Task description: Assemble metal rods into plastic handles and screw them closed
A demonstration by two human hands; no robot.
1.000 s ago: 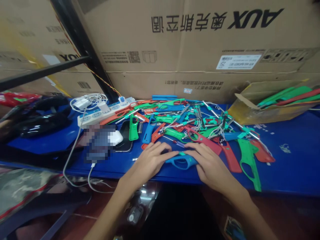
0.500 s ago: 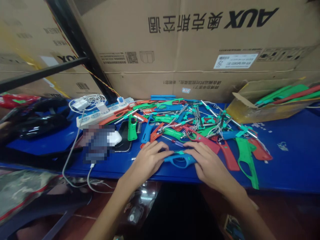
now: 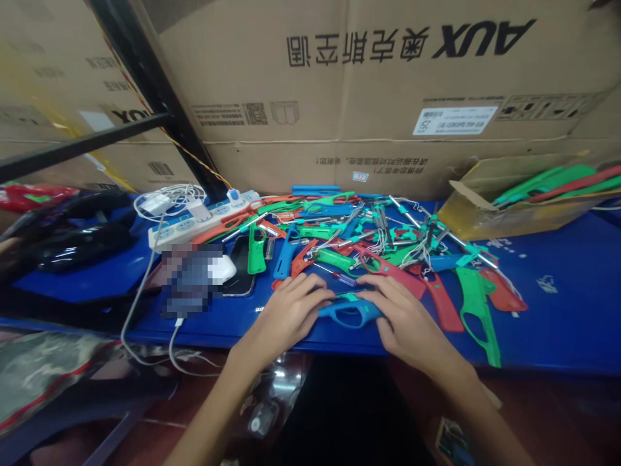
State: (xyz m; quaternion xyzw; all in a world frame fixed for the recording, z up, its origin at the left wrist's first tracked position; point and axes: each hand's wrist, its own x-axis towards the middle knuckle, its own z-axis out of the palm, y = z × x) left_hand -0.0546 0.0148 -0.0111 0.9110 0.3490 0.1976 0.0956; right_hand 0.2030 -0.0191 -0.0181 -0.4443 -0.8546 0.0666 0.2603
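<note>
Both my hands press on a blue plastic handle shell (image 3: 350,312) lying at the front edge of the blue table (image 3: 557,323). My left hand (image 3: 291,310) covers its left end, fingers curled over it. My right hand (image 3: 405,317) grips its right end, thumb and fingers closed round it. Just behind the hands lies a heap of red, green and blue handle shells (image 3: 369,246) mixed with metal rods and thin wires.
A white power strip (image 3: 194,220) with chargers and cables sits at the back left, a phone (image 3: 242,265) and white earbud case (image 3: 220,268) beside it. A cardboard tray (image 3: 514,200) holds more shells at right. Large cardboard boxes (image 3: 388,97) wall the back.
The view has shifted slightly; both hands stay on the blue shell with only small finger movements.
</note>
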